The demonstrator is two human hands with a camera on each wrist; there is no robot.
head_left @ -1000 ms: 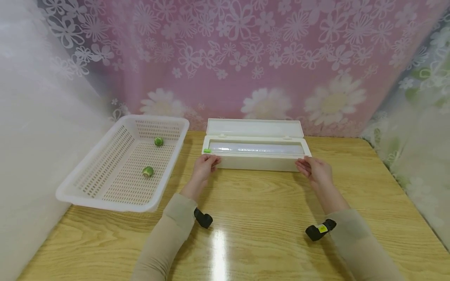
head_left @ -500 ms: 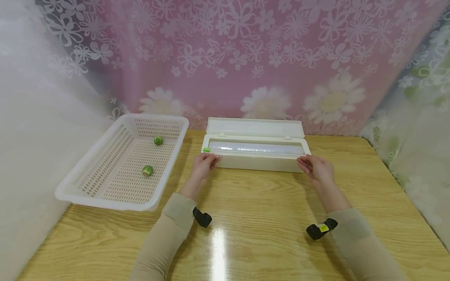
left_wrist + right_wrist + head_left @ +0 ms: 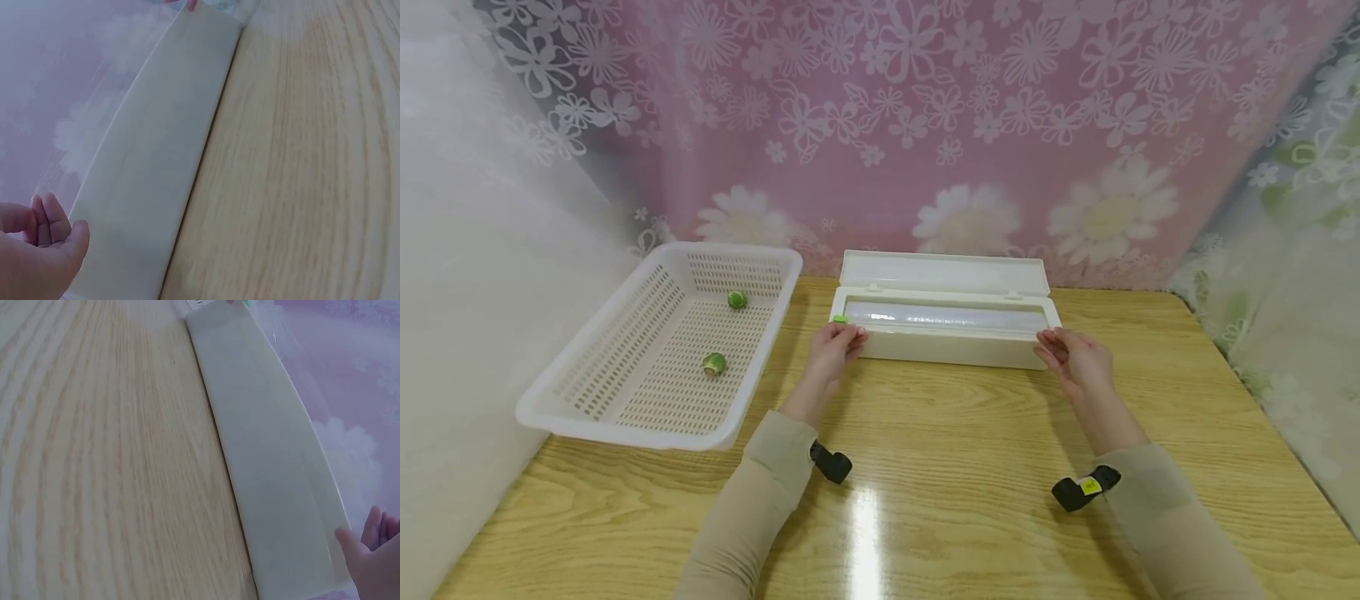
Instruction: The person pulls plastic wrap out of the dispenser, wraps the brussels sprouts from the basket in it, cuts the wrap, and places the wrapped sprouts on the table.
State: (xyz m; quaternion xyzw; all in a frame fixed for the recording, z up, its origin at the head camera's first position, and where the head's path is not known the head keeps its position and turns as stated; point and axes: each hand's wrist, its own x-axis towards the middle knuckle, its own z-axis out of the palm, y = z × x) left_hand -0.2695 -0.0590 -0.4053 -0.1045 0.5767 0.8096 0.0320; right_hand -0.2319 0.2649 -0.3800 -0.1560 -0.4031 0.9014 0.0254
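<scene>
A white cling film dispenser box [image 3: 955, 350] stands at the back of the table with its lid [image 3: 943, 272] raised. Inside lies a roll of clear cling film [image 3: 951, 317]; a small green slider [image 3: 840, 319] sits at the box's left end. At the front left corner my left hand [image 3: 829, 354] pinches the film's edge, and fine creases in the film run to its fingertips in the left wrist view. My right hand [image 3: 1081, 360] pinches the film at the front right corner, thumb close to the box's front edge in the right wrist view.
Left of the box is a white slotted plastic basket [image 3: 741, 400] holding two small green Brussels sprouts [image 3: 714, 364]. A flowered pink curtain [image 3: 880, 150] hangs right behind the box. The wooden table [image 3: 955, 467] stretches in front of it.
Both hands stay at the box's front corners; each has shifted slightly outward, the left one to the left and the right one to the right. The box and basket look unmoved.
</scene>
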